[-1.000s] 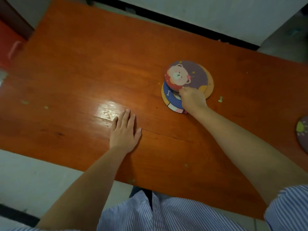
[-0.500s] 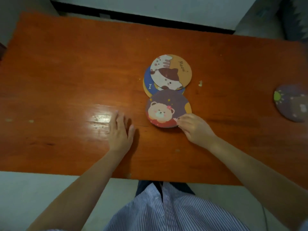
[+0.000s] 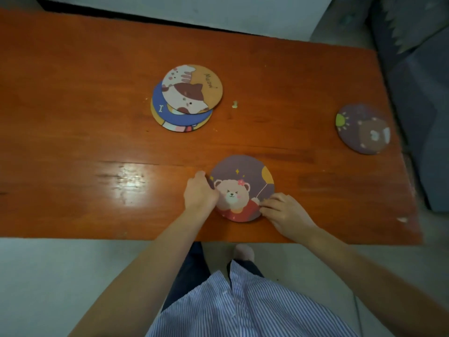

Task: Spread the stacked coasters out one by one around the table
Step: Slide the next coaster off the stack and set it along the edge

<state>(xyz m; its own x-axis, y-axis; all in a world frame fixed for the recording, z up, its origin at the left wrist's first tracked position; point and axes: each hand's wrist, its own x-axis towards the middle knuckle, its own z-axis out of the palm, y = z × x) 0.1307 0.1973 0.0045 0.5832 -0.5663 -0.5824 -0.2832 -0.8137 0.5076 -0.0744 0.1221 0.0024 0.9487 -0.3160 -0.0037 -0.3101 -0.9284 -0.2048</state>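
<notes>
The left hand (image 3: 199, 194) and right hand (image 3: 283, 211) both pressed on the bear coaster (image 3: 243, 188), which lay flat on the orange bench (image 3: 73, 93) near its front edge. The left fingers curled against its left rim; the right fingers (image 3: 267, 203) touched its lower right rim — whether either pinched the edge or merely rested on it could not be told. Beyond the left fingers, well apart, sat the remaining stack (image 3: 185, 98), fanned unevenly with a cat coaster on top. Far out past the right fingers, a purple coaster (image 3: 363, 128) lay alone near the bench's end.
</notes>
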